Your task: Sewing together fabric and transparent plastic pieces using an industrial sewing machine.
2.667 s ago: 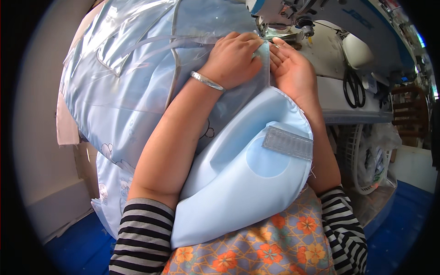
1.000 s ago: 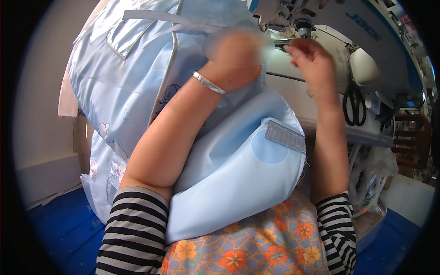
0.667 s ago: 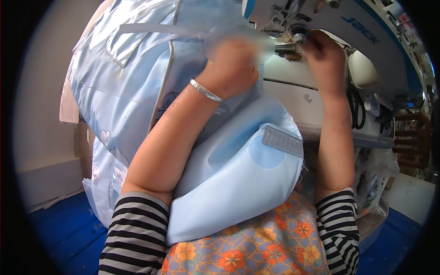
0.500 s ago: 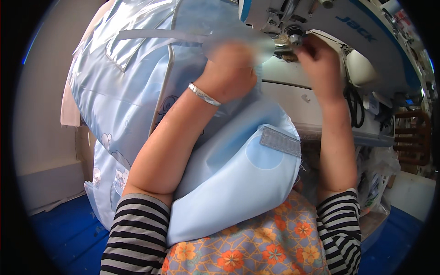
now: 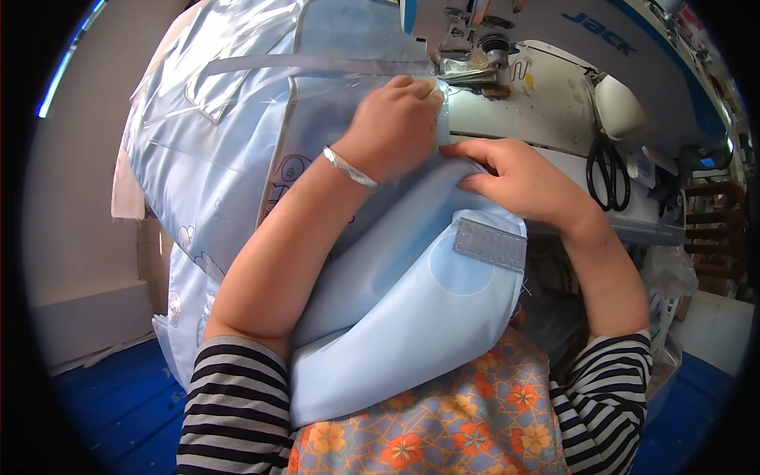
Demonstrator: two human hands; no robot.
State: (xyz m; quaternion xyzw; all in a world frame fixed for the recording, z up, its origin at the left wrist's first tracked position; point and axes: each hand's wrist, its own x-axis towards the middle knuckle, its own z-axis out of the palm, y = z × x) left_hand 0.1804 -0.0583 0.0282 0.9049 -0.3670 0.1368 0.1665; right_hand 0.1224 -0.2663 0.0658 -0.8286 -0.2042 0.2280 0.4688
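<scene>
A large piece of light blue fabric [image 5: 380,332], printed with small cartoon figures, lies across my lap and up to the sewing machine [image 5: 546,32]. My left hand [image 5: 396,127] is closed on the fabric's edge, with its fingertips just short of the metal parts under the machine head [image 5: 475,75]. Beneath that wrist and to the left spreads a clear plastic sheet [image 5: 198,119] with a pale strip [image 5: 317,65] along it. My right hand [image 5: 534,182] grips the same fabric edge between thumb and fingers, nearer to me. A grey stitched strip [image 5: 489,244] sits on the folded-over corner.
Black-handled scissors [image 5: 608,174] lie on the machine table [image 5: 522,119], right of my hand. A white rounded part [image 5: 621,111] stands beside the machine arm. Past the table's edge are plastic bags [image 5: 669,277] and a brown slatted rack [image 5: 712,229].
My right hand has come down and left from beside the machine head onto the fabric edge. Fabric and pale strip now reach closer to the machine's metal parts. My left hand has barely shifted.
</scene>
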